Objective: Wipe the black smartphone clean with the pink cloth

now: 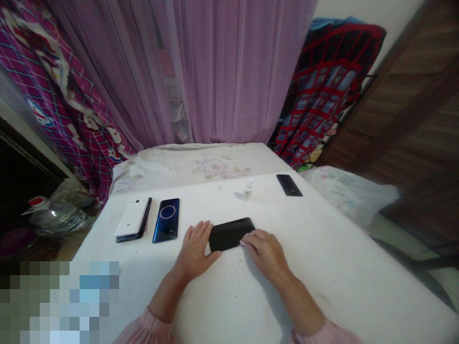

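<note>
A black smartphone (227, 235) lies flat on the white-covered table, slightly slanted. My left hand (195, 251) rests flat at its left end, fingers stretched out, the thumb along the near edge. Over the phone's right part, my right hand (267, 253) is closed in a pinch, fingertips at the near edge. Whatever is between those fingertips is too small and hidden to name. Beyond the phone stands a small white bottle (247, 190). To the left lie a blue phone (167, 220) and a stack of phones with a white phone (133, 219) on top.
Another dark phone (289, 185) lies near the right edge of the table (322, 267). A floral cloth (179, 165) covers the far end, below purple curtains (229, 71). A large clear bottle (57, 215) stands beyond the left edge; a white plastic bag (344, 191) hangs at the right.
</note>
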A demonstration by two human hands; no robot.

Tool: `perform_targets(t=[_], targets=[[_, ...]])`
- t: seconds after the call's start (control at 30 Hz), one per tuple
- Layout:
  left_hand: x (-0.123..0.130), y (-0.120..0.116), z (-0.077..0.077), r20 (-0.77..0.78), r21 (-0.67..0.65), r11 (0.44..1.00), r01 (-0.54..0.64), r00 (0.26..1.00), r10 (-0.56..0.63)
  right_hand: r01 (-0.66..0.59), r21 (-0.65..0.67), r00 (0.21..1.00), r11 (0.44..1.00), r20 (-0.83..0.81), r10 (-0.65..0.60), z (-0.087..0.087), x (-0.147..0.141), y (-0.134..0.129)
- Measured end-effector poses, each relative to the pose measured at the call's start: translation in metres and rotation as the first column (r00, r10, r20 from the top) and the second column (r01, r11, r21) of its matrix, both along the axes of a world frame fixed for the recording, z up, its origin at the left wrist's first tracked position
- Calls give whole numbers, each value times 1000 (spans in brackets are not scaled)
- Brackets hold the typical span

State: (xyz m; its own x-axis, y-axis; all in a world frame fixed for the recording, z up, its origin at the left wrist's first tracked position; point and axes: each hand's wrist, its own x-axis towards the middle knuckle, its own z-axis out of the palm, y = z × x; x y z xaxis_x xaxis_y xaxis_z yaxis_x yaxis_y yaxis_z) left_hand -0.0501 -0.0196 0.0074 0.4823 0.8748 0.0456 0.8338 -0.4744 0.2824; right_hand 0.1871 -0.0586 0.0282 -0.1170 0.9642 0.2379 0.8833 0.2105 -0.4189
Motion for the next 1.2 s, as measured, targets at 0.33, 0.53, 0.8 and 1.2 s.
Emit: perform_targets(t=[0.33, 0.53, 0.8, 1.2], targets=[[4, -3, -4, 55, 90, 996, -24, 998, 19, -67, -60, 998, 996, -5, 67, 6, -14, 8], [3, -3, -5, 76, 95, 995, -18, 997, 11, -10, -46, 998, 999, 61, 13, 6, -15, 42], [6, -5, 0, 58, 89, 995, -39, 998, 34, 53, 21, 988, 998, 145, -55, 2, -20, 62], [5, -6, -1, 51, 99, 995, -21, 999, 16, -48, 7, 993, 999, 104, 47, 3, -19, 31]])
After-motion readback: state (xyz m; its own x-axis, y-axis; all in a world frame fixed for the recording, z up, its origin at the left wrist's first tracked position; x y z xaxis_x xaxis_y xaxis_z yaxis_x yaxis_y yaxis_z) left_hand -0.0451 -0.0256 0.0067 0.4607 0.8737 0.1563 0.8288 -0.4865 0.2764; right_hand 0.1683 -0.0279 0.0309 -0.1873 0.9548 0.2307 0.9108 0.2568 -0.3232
